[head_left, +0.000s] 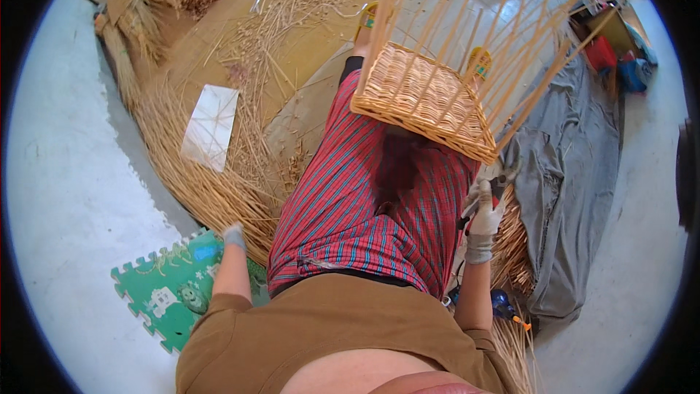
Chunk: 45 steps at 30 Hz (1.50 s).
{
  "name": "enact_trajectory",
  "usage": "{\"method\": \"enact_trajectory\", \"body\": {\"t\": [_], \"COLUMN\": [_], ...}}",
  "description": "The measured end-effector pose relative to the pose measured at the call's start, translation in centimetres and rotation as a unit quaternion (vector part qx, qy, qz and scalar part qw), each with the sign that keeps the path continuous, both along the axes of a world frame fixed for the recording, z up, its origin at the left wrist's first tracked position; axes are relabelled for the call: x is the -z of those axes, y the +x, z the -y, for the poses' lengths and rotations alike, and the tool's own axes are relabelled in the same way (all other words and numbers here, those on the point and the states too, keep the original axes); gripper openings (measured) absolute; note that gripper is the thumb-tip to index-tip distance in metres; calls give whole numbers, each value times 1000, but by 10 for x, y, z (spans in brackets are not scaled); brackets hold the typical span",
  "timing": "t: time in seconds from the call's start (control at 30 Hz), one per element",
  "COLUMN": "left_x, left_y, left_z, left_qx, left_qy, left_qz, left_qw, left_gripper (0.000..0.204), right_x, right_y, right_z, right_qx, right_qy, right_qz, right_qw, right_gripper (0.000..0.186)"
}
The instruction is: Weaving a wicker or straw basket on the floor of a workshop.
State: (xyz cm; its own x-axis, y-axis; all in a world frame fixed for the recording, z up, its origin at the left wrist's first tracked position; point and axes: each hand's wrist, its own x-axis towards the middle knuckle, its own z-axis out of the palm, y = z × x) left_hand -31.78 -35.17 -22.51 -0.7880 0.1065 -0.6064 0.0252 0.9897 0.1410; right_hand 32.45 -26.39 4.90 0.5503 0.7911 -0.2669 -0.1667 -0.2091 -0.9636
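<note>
A half-woven wicker basket (430,95) rests on my lap toward the knees, its long upright stakes fanning out above the woven base. My right hand (483,215), in a pale glove, is beside my right thigh, just below the basket's near corner. Its fingers look closed around a dark, partly red object whose kind I cannot make out. Low at my left side is my left hand (233,235), also gloved, beside the long bundle of straw-coloured rods (211,190). Its fingers do not show clearly.
A white sheet (210,128) lies on the rods at left. Green foam mats (164,295) are near my left elbow. Grey cloth (572,175) spreads along the right, beside cut rods (512,244) and a blue bottle with an orange tip (503,305). Loose offcuts (281,22) litter the floor ahead.
</note>
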Motion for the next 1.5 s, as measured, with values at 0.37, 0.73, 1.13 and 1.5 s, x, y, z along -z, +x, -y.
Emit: {"method": "enact_trajectory", "body": {"t": [0.37,0.73,1.13,1.5], "left_x": [-80,-269,-221,-267], "left_y": [143,396,627,536], "left_z": [-150,-199,-242,-203], "left_qx": [267,648,483,243], "left_qy": [462,562,398,404], "left_qz": [-130,187,544,664], "left_qw": [836,479,560,580], "left_gripper": [63,32,68,32], "right_x": [59,-10,-18,47], "right_y": [-25,-17,4,3], "right_z": [1,-30,-13,57], "right_qx": [-24,37,-27,126], "right_qy": [108,160,174,39], "right_qz": [290,25,-79,-209], "right_qw": [951,986,981,969], "right_gripper": [28,16,14,21]}}
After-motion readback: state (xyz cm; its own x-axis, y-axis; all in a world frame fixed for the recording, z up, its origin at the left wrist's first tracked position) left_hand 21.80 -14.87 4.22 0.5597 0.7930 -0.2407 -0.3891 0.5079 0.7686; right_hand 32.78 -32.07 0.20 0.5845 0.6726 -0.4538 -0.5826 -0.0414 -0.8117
